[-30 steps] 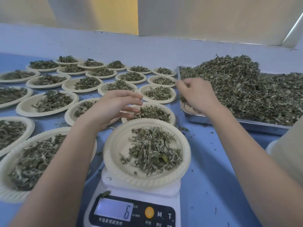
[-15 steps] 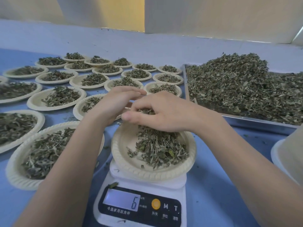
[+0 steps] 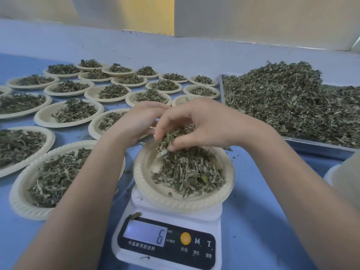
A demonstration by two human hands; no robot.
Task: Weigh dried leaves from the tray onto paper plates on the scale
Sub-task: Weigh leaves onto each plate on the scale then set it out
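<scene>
A blue table [image 3: 253, 221] holds a metal tray [image 3: 315, 147] heaped with dried green leaves [image 3: 292, 102] at right, and many filled cream paper plates [image 3: 70, 114] at left. A white digital scale [image 3: 167, 238], reading 6, carries one leaf-filled paper plate [image 3: 148, 184]. Above it, the right hand [image 3: 202, 123] pinches a clump of leaves [image 3: 169, 137]; the left hand [image 3: 136, 121], fingers relaxed, hovers beside.

I see a blue surface [image 3: 253, 221] under everything, a pale wall [image 3: 253, 20] behind it and a yellow panel [image 3: 136, 14] set in that wall.
</scene>
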